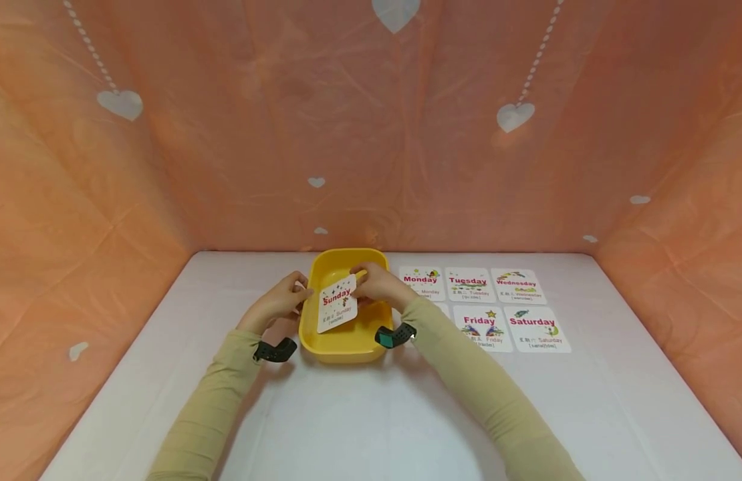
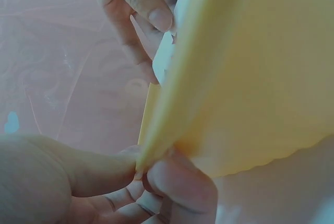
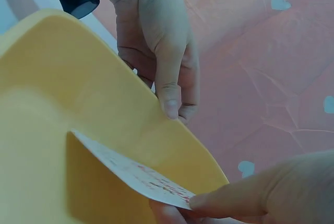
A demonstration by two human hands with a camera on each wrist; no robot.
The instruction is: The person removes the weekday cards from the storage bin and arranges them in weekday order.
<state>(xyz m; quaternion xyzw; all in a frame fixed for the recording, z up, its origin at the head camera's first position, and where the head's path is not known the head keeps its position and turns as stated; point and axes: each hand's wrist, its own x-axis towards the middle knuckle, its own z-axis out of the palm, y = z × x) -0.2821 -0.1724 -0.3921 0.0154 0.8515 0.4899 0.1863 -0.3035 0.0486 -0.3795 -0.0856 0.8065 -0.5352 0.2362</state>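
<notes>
A yellow plastic tray (image 1: 347, 355) stands on the white table, left of the laid-out cards. My left hand (image 1: 279, 298) pinches its left rim between thumb and fingers, as the left wrist view shows up close. With thumb and fingertips my right hand (image 1: 384, 283) grips a white card (image 1: 337, 308) printed "Sunday" by its upper right edge. The card is tilted inside the tray, face up; in the right wrist view the thumb (image 3: 229, 198) lies on its printed side. The right forearm hides part of the cards beyond.
Cards lie in two rows to the right: Monday (image 1: 420, 280), Tuesday (image 1: 468, 283), Wednesday (image 1: 518, 286) behind, Friday (image 1: 480, 323) and Saturday (image 1: 535, 327) in front. Another front-row card is mostly covered by the right arm. Orange cloth (image 1: 455, 180) with hearts surrounds the table (image 1: 323, 427).
</notes>
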